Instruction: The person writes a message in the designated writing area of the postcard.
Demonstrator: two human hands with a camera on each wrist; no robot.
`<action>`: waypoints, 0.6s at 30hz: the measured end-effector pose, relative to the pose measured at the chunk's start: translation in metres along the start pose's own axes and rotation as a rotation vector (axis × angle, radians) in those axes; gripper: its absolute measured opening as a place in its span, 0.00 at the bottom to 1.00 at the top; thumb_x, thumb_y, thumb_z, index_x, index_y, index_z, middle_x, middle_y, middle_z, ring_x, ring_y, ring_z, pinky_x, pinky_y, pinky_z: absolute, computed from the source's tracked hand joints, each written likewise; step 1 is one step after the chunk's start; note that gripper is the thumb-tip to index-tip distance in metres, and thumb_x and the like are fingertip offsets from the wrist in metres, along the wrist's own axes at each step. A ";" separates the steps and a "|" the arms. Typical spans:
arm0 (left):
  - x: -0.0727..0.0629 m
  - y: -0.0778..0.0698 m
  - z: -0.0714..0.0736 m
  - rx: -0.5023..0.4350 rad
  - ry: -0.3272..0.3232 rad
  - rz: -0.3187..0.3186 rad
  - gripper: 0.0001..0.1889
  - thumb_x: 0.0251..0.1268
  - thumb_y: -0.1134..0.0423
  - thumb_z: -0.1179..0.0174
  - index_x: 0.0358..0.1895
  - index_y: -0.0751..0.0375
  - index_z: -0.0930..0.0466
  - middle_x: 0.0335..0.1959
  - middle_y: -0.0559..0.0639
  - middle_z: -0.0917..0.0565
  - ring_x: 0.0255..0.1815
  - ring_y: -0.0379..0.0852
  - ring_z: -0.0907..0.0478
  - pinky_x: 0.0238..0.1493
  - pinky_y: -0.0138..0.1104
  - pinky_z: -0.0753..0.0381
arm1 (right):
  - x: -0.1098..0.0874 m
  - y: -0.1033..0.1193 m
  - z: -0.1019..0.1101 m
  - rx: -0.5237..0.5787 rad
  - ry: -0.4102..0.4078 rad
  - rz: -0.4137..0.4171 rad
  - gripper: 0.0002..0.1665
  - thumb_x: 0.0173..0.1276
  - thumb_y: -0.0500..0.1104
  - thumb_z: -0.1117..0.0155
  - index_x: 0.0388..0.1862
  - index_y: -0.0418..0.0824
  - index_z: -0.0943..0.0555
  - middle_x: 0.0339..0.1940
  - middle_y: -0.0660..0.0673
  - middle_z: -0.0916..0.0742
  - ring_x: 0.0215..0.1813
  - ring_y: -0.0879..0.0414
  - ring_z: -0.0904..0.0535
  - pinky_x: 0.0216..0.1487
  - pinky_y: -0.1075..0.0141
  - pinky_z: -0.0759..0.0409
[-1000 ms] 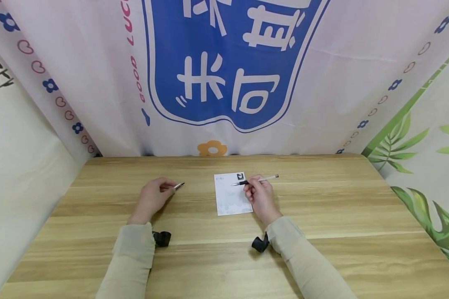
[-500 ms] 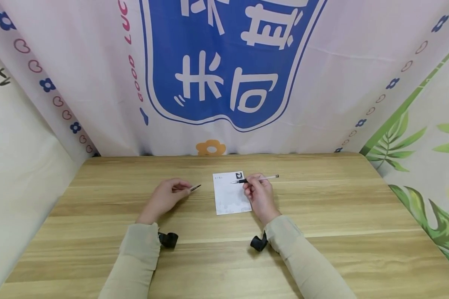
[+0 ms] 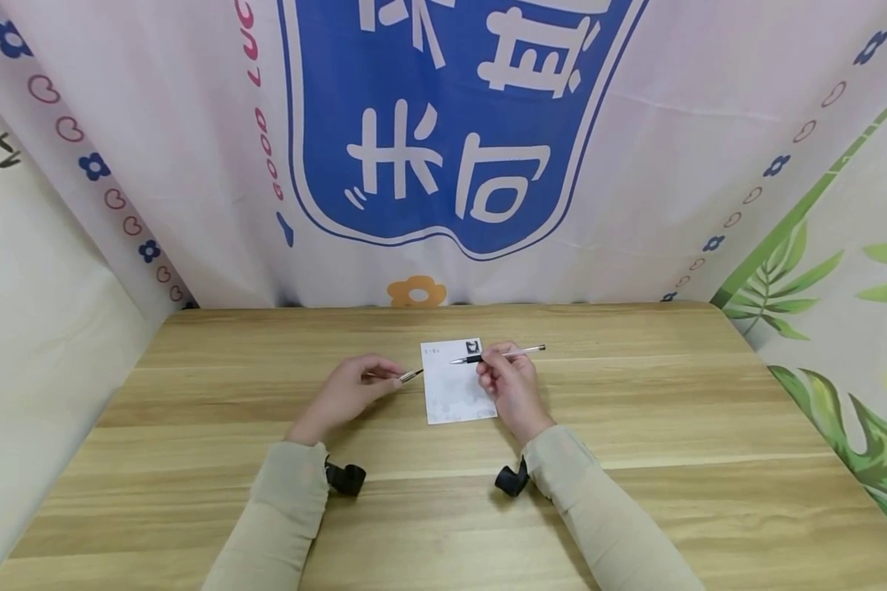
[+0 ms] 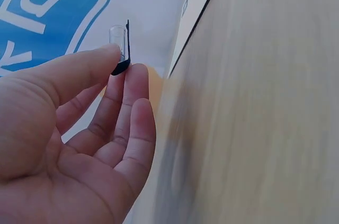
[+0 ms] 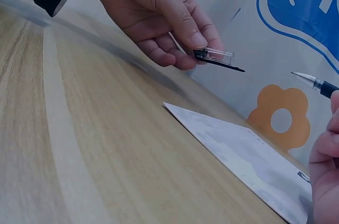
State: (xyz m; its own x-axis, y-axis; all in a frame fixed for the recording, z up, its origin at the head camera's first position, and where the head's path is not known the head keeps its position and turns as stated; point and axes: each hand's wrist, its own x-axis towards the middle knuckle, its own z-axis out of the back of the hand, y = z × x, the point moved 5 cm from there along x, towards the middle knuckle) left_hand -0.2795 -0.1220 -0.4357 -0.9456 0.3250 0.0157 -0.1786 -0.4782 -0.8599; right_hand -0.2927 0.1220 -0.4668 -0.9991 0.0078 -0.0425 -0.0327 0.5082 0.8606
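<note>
My left hand (image 3: 349,396) pinches a clear pen cap (image 5: 221,56) with a black clip between thumb and fingertips. In the left wrist view the cap's clear end (image 4: 117,35) points up past the thumb. My right hand (image 3: 516,392) grips an uncapped gel pen (image 3: 527,350) with a clear barrel and black grip section. Its bare tip points left, over the white postcard (image 3: 454,398), which lies flat on the table. A dark stamp-like print marks the card's upper right corner. The cap is apart from the pen, beside the card's left edge.
The wood-grain table (image 3: 636,492) reaches back to a hanging cloth (image 3: 214,164) with a blue printed badge. Black wrist cameras sit at both cuffs, the left camera (image 3: 347,478) close over the table.
My left hand has moved right with the pen cap, up to the postcard's left edge. The right hand and pen have shifted only slightly left.
</note>
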 end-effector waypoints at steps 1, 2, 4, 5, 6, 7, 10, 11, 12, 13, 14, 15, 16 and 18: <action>0.000 0.000 -0.001 -0.009 0.002 0.000 0.10 0.70 0.64 0.35 0.50 0.62 0.15 0.46 0.52 0.13 0.48 0.48 0.19 0.53 0.42 0.21 | 0.000 0.000 0.000 -0.004 0.008 -0.004 0.09 0.71 0.29 0.43 0.32 0.40 0.25 0.21 0.47 0.19 0.21 0.62 0.29 0.23 0.75 0.32; 0.001 -0.001 -0.003 -0.017 0.005 0.000 0.10 0.70 0.64 0.35 0.50 0.62 0.15 0.45 0.52 0.13 0.47 0.48 0.19 0.53 0.42 0.21 | 0.000 0.000 -0.001 -0.004 0.017 -0.008 0.09 0.71 0.29 0.43 0.32 0.40 0.24 0.22 0.47 0.18 0.21 0.62 0.28 0.23 0.75 0.32; 0.001 -0.002 -0.005 -0.032 0.011 0.002 0.10 0.70 0.64 0.35 0.50 0.62 0.15 0.46 0.52 0.13 0.47 0.48 0.19 0.52 0.42 0.20 | 0.000 -0.001 -0.001 -0.011 0.038 -0.013 0.08 0.71 0.29 0.42 0.32 0.40 0.24 0.22 0.47 0.18 0.22 0.61 0.28 0.24 0.75 0.31; 0.001 -0.002 -0.007 -0.037 0.014 0.002 0.10 0.71 0.63 0.35 0.50 0.62 0.15 0.46 0.52 0.13 0.47 0.48 0.19 0.52 0.41 0.20 | -0.001 -0.001 -0.002 -0.013 0.049 -0.014 0.08 0.70 0.30 0.41 0.32 0.40 0.24 0.23 0.47 0.18 0.22 0.61 0.28 0.25 0.75 0.30; 0.001 -0.002 -0.008 -0.042 0.016 0.004 0.10 0.71 0.63 0.35 0.50 0.62 0.15 0.46 0.52 0.14 0.47 0.48 0.19 0.52 0.42 0.20 | -0.001 0.000 -0.003 -0.012 0.057 -0.014 0.07 0.70 0.30 0.41 0.33 0.39 0.24 0.23 0.47 0.18 0.22 0.61 0.27 0.25 0.75 0.29; 0.001 -0.002 -0.009 -0.042 0.018 0.002 0.10 0.71 0.63 0.35 0.50 0.62 0.14 0.46 0.52 0.14 0.47 0.48 0.19 0.52 0.41 0.20 | -0.001 -0.001 -0.003 -0.013 0.066 -0.014 0.07 0.71 0.30 0.41 0.32 0.39 0.23 0.23 0.46 0.17 0.22 0.61 0.27 0.25 0.75 0.29; 0.001 -0.003 -0.011 -0.040 0.023 0.007 0.10 0.71 0.63 0.35 0.50 0.62 0.14 0.46 0.51 0.14 0.47 0.47 0.19 0.52 0.41 0.21 | -0.002 -0.001 -0.005 -0.011 0.094 -0.011 0.09 0.71 0.29 0.42 0.32 0.40 0.22 0.24 0.46 0.17 0.23 0.61 0.27 0.26 0.75 0.28; 0.002 -0.003 -0.012 -0.038 0.024 0.009 0.10 0.70 0.63 0.35 0.50 0.61 0.14 0.46 0.51 0.14 0.47 0.47 0.20 0.53 0.41 0.21 | -0.002 -0.001 -0.006 -0.010 0.103 -0.009 0.10 0.71 0.29 0.42 0.31 0.40 0.22 0.24 0.46 0.17 0.24 0.61 0.26 0.26 0.75 0.27; 0.002 -0.004 -0.013 -0.037 0.024 0.014 0.09 0.70 0.63 0.35 0.50 0.61 0.14 0.46 0.50 0.14 0.47 0.47 0.20 0.52 0.41 0.20 | -0.002 -0.001 -0.006 -0.011 0.110 -0.007 0.10 0.71 0.28 0.42 0.31 0.40 0.22 0.24 0.46 0.17 0.24 0.61 0.26 0.26 0.75 0.27; 0.002 -0.004 -0.014 -0.039 0.026 0.019 0.09 0.70 0.63 0.35 0.50 0.60 0.14 0.45 0.50 0.14 0.47 0.47 0.20 0.52 0.41 0.20 | -0.002 -0.002 -0.006 -0.010 0.118 -0.003 0.10 0.70 0.28 0.42 0.31 0.40 0.21 0.24 0.46 0.17 0.24 0.61 0.26 0.26 0.75 0.27; 0.002 -0.005 -0.014 -0.041 0.029 0.023 0.09 0.70 0.63 0.35 0.50 0.60 0.14 0.45 0.49 0.14 0.47 0.46 0.20 0.52 0.40 0.20 | -0.002 -0.002 -0.006 -0.010 0.125 0.001 0.09 0.70 0.28 0.41 0.31 0.40 0.21 0.24 0.45 0.17 0.24 0.61 0.26 0.26 0.75 0.27; 0.002 -0.005 -0.015 -0.038 0.030 0.021 0.09 0.70 0.63 0.35 0.50 0.60 0.14 0.45 0.49 0.14 0.47 0.46 0.20 0.52 0.40 0.20 | -0.002 -0.002 -0.006 -0.010 0.132 0.004 0.08 0.69 0.29 0.40 0.31 0.40 0.21 0.24 0.46 0.17 0.25 0.61 0.25 0.27 0.75 0.27; 0.003 -0.006 -0.015 -0.039 0.031 0.023 0.09 0.70 0.63 0.35 0.50 0.59 0.14 0.45 0.49 0.14 0.47 0.46 0.19 0.52 0.40 0.20 | -0.002 -0.002 -0.006 -0.012 0.138 0.006 0.07 0.69 0.30 0.39 0.32 0.39 0.21 0.24 0.46 0.17 0.25 0.61 0.25 0.27 0.75 0.26; 0.003 -0.007 -0.016 -0.049 0.034 0.029 0.09 0.70 0.62 0.35 0.50 0.59 0.14 0.46 0.49 0.14 0.47 0.46 0.19 0.52 0.40 0.20 | -0.002 -0.003 -0.006 -0.019 0.152 0.009 0.05 0.68 0.32 0.36 0.32 0.39 0.21 0.25 0.46 0.16 0.25 0.61 0.25 0.27 0.75 0.26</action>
State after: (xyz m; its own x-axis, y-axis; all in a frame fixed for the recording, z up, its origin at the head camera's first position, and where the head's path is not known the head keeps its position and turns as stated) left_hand -0.2763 -0.1043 -0.4379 -0.9402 0.3397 -0.0262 -0.1372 -0.4478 -0.8835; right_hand -0.2912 0.1152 -0.4667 -0.9920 -0.1191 0.0419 -0.0224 0.4922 0.8702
